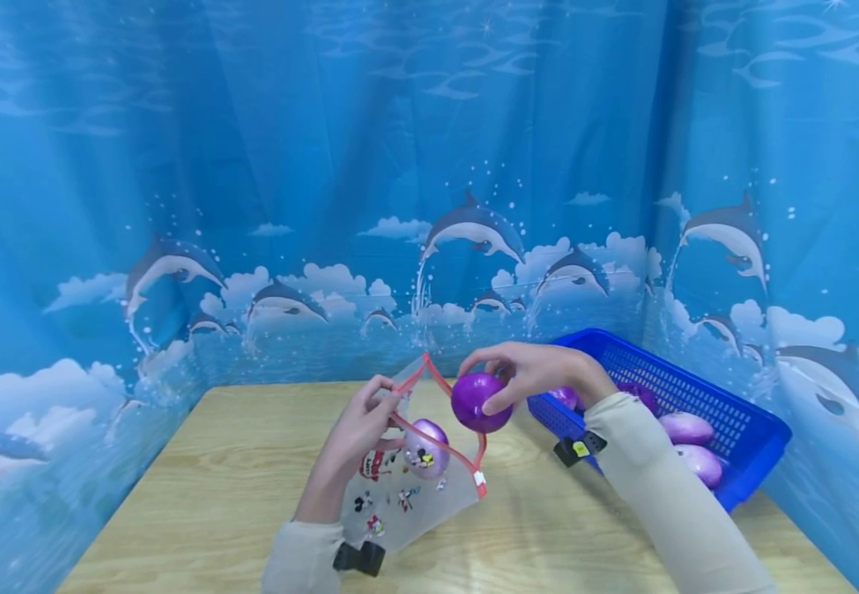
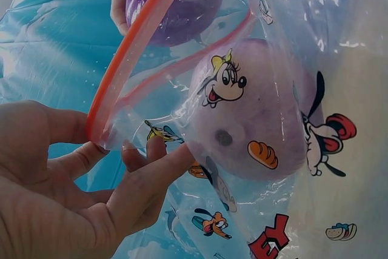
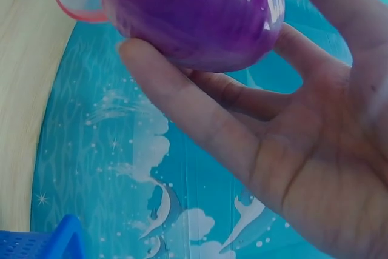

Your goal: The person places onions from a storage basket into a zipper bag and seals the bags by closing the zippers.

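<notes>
My right hand grips a glossy dark purple onion between thumb and fingers, at the mouth of a clear zip bag. Cartoon figures are printed on the bag, and a red zip strip edges its spread mouth. With thumb and fingertips, my left hand pinches the bag's left edge just by that strip. Inside the bag lies a paler purple onion with a dark spot, seen through the plastic. A white zip slider sits at the strip's right end.
A blue perforated basket stands on the right of the wooden table, holding several purple onions; my right forearm crosses over its near side. Behind the table hangs a blue curtain printed with dolphins.
</notes>
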The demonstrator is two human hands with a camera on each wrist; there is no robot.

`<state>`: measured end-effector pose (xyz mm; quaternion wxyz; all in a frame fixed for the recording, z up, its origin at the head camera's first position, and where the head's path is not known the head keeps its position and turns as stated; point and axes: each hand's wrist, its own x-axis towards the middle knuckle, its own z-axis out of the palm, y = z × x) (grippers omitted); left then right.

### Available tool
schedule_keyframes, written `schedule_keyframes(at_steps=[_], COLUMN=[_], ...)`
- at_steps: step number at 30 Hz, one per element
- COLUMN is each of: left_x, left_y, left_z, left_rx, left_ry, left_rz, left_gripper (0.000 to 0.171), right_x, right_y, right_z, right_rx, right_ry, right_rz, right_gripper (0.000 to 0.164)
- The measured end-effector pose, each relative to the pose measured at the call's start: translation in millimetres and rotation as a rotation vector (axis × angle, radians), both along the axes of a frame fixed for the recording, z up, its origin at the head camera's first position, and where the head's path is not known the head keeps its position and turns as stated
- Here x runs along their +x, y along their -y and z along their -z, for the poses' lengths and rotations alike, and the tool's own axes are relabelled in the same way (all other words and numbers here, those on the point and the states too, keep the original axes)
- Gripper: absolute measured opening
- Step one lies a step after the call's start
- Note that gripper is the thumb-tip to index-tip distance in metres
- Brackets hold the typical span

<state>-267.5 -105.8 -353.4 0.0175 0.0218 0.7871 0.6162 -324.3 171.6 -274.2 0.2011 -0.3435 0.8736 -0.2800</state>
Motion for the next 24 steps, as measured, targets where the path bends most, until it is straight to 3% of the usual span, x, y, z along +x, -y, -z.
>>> schedule_keyframes(at_steps=[11, 24], left_x=[0.8, 0.1], left_y=[1.0, 1.3], left_z=[-0.9, -1.1], left_rx=[0.007, 0.007], left_ry=[0.001, 0.016], left_rz=[0.007, 0.001], left_gripper=[0.019, 0.018], right_x=[6.5, 13.3], right_y=[19.9, 34.6], right_z=[4.9, 7.5], right_rx=[-0.006, 0.067], right_ry=[0.01, -0.06], right_rz=[-0.04, -0.06], right_gripper=[0.057, 0.059])
